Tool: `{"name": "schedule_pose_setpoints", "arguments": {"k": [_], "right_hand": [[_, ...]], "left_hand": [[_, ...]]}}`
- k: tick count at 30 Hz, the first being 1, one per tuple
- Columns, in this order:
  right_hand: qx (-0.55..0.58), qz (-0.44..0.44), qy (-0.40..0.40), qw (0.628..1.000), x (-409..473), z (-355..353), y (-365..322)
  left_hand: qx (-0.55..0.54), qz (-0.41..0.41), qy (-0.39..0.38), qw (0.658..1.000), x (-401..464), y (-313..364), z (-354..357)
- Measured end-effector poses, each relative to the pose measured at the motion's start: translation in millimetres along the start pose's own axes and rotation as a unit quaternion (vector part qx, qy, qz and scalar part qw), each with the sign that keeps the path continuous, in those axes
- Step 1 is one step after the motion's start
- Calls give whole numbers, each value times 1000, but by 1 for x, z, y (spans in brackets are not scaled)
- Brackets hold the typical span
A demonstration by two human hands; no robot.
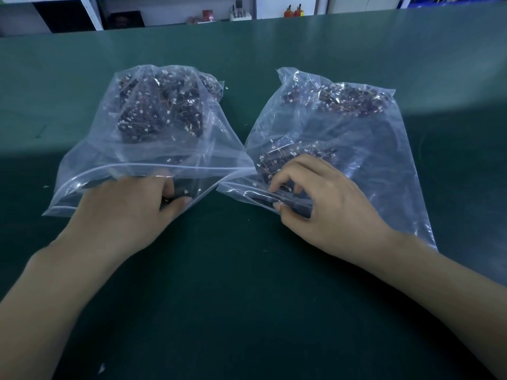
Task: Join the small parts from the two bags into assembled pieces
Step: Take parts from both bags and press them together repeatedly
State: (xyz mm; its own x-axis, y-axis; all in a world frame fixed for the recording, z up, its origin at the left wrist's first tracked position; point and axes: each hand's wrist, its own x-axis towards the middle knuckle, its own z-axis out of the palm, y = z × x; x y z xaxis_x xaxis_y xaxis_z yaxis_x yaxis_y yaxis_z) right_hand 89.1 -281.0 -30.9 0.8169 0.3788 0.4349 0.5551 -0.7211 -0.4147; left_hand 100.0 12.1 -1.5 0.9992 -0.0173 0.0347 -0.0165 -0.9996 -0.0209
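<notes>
Two clear zip bags lie side by side on the green table [247, 297]. The left bag [90, 149] holds a heap of small dark parts with white connectors [159, 108]. The right bag [384, 160] holds similar dark parts [351, 101] in two clumps. My left hand [129, 212] reaches into the left bag's open mouth, with its fingers curled round a small dark part. My right hand [321, 204] is in the right bag's mouth, its fingertips pinching at small parts near the zip strip. What each hand holds is partly hidden by plastic and fingers.
Beyond the table's far edge stands white shelving [93, 12] with small items, among them orange objects [293, 10] and a white holder [240, 13]. A small white scrap [101, 368] lies on the table near my left forearm.
</notes>
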Motion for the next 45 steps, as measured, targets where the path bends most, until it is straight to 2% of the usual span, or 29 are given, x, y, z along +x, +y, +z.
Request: {"name": "schedule_pose_setpoints", "arguments": {"k": [8,12,15,17,22,26,30,33,35,40,45], "right_hand": [[12,2,-2,1000,0,0,0],[16,7,-9,1000,0,-1,-1],[20,13,-16,1000,0,-2,-2],[18,17,-21,999,1,-3,-3],[26,2,-52,998,1,-6,-6],[45,-10,-71,996,-1,-4,-9],[104,-4,-39,994,-2,-1,-6],[133,-11,-10,991,1,0,-4],[159,-25,15,987,2,2,-5],[264,35,20,964,1,0,-8],[327,63,4,943,2,-5,-12]], "left_hand": [[24,28,71,997,-2,0,2],[-10,40,108,993,0,-4,3],[-22,46,98,994,1,-6,5],[-43,72,127,988,1,-7,4],[-81,199,288,933,-8,6,-7],[-123,289,340,886,-22,26,-9],[-325,293,290,851,-30,47,-1],[-501,220,217,808,-34,61,5],[-571,182,185,779,-35,66,10],[-644,158,144,735,-33,69,17],[-661,170,106,723,-30,68,23]]}}
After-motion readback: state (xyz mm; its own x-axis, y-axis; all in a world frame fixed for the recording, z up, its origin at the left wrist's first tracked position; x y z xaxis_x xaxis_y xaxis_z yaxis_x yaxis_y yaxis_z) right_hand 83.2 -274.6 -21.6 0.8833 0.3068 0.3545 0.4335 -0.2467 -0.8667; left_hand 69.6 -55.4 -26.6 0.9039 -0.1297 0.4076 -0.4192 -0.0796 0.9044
